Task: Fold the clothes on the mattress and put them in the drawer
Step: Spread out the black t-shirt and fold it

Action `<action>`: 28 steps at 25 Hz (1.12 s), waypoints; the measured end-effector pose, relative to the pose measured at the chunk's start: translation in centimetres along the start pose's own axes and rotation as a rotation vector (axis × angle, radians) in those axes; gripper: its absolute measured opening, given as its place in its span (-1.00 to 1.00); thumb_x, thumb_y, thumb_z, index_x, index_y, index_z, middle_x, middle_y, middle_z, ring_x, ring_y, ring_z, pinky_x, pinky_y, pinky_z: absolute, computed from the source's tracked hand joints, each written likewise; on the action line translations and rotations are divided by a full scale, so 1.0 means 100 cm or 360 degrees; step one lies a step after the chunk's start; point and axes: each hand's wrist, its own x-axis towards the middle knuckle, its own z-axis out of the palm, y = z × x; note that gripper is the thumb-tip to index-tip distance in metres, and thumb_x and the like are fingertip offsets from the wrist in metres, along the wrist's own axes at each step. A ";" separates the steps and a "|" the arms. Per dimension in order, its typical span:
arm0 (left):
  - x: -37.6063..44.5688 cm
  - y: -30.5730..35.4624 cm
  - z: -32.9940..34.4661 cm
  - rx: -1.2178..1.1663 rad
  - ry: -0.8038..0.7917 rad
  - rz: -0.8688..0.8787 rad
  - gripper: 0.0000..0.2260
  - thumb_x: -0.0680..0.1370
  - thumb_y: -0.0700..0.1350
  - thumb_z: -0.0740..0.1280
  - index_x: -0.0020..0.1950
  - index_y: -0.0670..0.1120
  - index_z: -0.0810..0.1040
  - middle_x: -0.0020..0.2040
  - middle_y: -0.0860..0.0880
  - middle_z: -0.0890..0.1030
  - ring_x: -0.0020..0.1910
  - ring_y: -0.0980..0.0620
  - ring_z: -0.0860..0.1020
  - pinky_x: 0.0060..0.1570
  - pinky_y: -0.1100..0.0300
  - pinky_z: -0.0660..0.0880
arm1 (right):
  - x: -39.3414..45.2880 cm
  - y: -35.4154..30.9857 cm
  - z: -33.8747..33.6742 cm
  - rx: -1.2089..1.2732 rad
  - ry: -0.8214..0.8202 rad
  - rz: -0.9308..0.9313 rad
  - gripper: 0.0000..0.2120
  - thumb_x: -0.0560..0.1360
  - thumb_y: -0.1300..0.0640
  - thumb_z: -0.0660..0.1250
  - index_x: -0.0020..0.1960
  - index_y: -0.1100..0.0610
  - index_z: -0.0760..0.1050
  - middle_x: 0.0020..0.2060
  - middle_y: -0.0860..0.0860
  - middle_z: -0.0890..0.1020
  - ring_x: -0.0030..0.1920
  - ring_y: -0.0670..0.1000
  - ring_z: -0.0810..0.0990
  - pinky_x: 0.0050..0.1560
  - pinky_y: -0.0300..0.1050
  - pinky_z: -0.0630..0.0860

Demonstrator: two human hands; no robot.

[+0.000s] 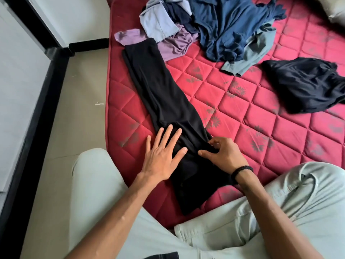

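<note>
While left hand lies flat, right hand grip pinching black garment.

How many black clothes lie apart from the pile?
2: the long black garment under both hands near the mattress edge, and a crumpled black one at right. The pile may hide more.

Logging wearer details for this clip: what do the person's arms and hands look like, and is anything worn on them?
Both forearms are bare, with no sleeves in view. The right hand has a black braided bracelet round its wrist. The left hand carries no ring, watch or band that shows. No gloves on either hand. The legs below wear pale grey-green trousers.
</note>
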 end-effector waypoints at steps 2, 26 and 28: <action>-0.012 0.004 -0.001 -0.0117 0.0134 -0.0118 -0.41 0.64 0.33 0.09 0.65 0.19 0.14 0.65 0.01 0.19 0.61 -0.08 0.17 0.51 -0.19 0.19 | -0.004 0.002 -0.004 -0.0284 0.0201 -0.0078 -0.44 0.27 -0.24 0.63 0.13 0.05 0.61 -0.07 0.04 0.65 0.02 0.12 0.65 0.04 -0.03 0.53; -0.019 -0.023 -0.067 -0.0947 0.0054 -0.0663 -0.60 0.53 0.21 0.43 0.30 0.07 0.61 -0.24 0.14 0.67 -0.05 0.06 0.67 0.17 0.02 0.54 | -0.040 -0.046 -0.032 -0.0498 -0.0176 -0.0342 -0.40 0.43 -0.23 0.49 0.36 0.06 0.54 0.12 0.03 0.68 0.05 0.04 0.66 0.08 -0.16 0.46; 0.030 -0.039 -0.059 -0.1058 0.0138 -0.0824 -0.56 0.53 0.25 0.41 0.27 0.01 0.63 -0.28 0.14 0.66 -0.04 0.02 0.68 0.18 -0.01 0.56 | 0.012 -0.069 -0.009 -0.0367 -0.0111 -0.0403 -0.54 0.50 -0.04 0.50 0.35 0.07 0.56 0.16 0.02 0.67 0.08 0.04 0.67 0.03 -0.24 0.41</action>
